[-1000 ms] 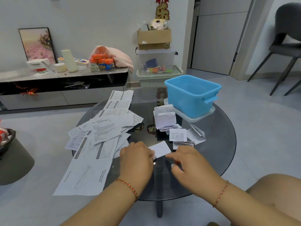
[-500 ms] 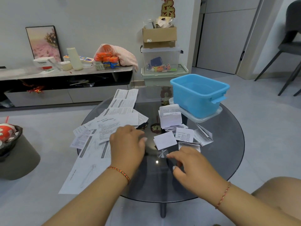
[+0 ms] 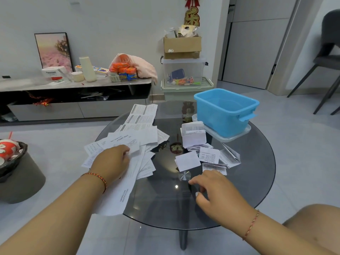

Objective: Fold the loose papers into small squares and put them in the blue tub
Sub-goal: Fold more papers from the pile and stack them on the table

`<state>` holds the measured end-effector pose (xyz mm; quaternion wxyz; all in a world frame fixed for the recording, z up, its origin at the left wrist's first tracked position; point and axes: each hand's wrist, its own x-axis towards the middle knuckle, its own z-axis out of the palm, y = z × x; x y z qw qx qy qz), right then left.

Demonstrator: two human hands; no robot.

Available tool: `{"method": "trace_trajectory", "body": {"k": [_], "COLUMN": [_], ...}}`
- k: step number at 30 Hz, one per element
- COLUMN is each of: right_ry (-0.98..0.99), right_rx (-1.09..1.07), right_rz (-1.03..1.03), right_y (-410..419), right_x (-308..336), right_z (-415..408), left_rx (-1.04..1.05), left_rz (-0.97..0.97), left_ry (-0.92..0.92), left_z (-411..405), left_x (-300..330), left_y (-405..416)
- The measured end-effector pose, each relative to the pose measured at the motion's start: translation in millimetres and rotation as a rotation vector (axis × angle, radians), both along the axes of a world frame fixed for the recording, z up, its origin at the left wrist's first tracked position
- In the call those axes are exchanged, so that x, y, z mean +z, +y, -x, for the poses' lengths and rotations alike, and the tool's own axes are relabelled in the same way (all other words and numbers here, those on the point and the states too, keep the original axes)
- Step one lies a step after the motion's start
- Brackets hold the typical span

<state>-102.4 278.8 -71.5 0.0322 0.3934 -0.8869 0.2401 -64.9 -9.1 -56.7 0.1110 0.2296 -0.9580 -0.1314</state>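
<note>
Loose printed papers lie spread over the left half of the round glass table. My left hand rests on that pile, fingertips touching the edge of one sheet. Several folded paper squares lie right of centre, the nearest a blank white square. A taller stack of folded papers stands behind them. The blue tub sits on a clear lid at the table's far right. My right hand hovers over the bare glass just below the squares, fingers loosely curled, holding nothing.
A dark grey stool with a bowl on it stands left of the table. A low TV cabinet and stacked storage boxes line the far wall. A grey chair stands at the far right. My knee is at bottom right.
Both hands let go of the folded white square, which now lies among the other squares. My left hand moved left and forward onto the loose paper pile.
</note>
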Motion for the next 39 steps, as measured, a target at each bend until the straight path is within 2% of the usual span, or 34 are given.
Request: {"method": "trace_trajectory", "body": {"k": [3,8,13,17,23,26,28,31,35,39], "right_ry": [-0.008,-0.021,-0.075,-0.055,0.049,0.013,-0.022,-0.055,-0.116,-0.114], "right_rx": [0.002,0.012,-0.044,-0.037,0.239,0.307,0.293,0.274,0.224,0.044], "right_rz": [-0.009,-0.008,0.130,0.207,0.093,0.018,0.049,0.082,0.108,0.091], "right_y": [0.3,3.3,4.9,6.9,22.6,25.3,26.8,27.9,28.7,30.4], "right_x": [1.0,3.4,7.0,4.7,1.3,-4.4,-5.2,-4.6,-3.4,-7.0], "right_z": [0.0,-1.5,-6.3,-9.3,-10.7,-8.2,-5.9,-4.6,-7.1,-5.1], "left_rx": [0.036,0.169,-0.057,-0.319,-0.561,-0.613,-0.547,-0.443,-0.384,-0.274], "left_rz": [0.063,0.247,0.489,0.575,0.500,0.278,0.084,-0.088,-0.107,-0.184], "left_ry": [0.036,0.248,0.495,0.533,0.584,0.513,0.382,0.334,0.312,0.294], "left_z": [1.8,-8.6,-47.0,-71.0,-80.2,-83.4,-85.6,-82.9,-75.9,-72.5], "left_x": [2.4,24.9,47.4,32.6,-18.8,-33.6,-35.3,-40.9,-45.4,-42.4], "left_y": [-0.3,21.6,77.2,116.9,151.3,151.0,145.7,132.2,126.2,134.8]}}
